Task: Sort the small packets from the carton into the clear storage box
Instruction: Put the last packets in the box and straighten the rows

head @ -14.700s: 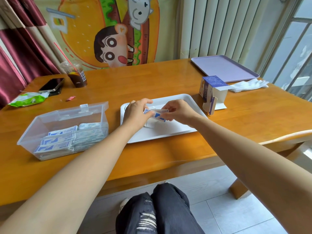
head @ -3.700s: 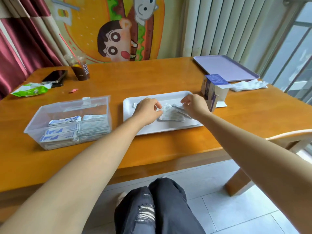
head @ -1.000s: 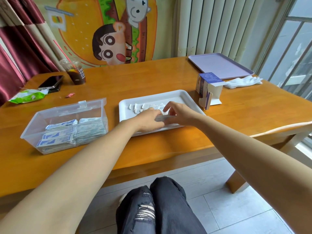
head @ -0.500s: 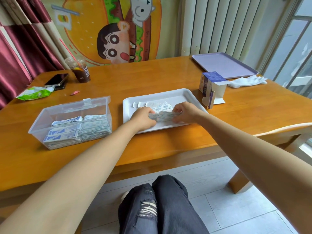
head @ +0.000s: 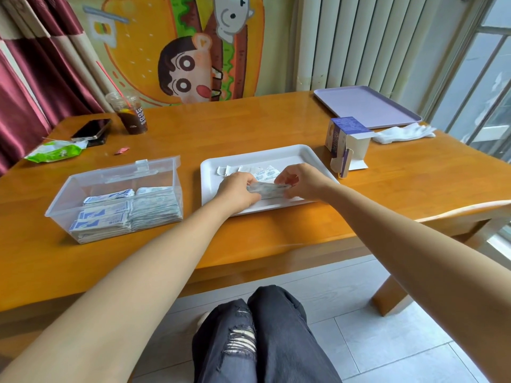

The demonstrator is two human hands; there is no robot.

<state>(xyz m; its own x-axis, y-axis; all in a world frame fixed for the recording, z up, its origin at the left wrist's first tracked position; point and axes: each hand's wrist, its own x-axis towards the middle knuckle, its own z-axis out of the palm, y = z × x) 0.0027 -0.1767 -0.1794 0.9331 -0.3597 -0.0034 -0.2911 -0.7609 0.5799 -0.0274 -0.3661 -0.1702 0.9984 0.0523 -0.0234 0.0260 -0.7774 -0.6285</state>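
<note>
- Head view: above the white rectangular plastic tray, the left hand and right hand each pinch one end of a small bundle of pale paper packets, with fingers curled round it from opposite sides.
- More loose packets lie fanned out on the tray, just behind the hands.
- The blue-and-white cardboard carton stands open just right of the tray. Whether anything is left inside it cannot be told.
- The clear plastic storage box sits well left of the tray on the orange wooden table. It already holds neat stacks, blue-faced ones on its left side and pale ones on its right.
- The step in hand looks like squaring up the bundle. It would go best by tapping the bundle's long edge on the tray floor and keeping the thumbs flat on top so no packet fans out.
- To carry the bundle over, a firm pinch across its middle would suit. It likely belongs on the pale stacks and should go down level.
</note>
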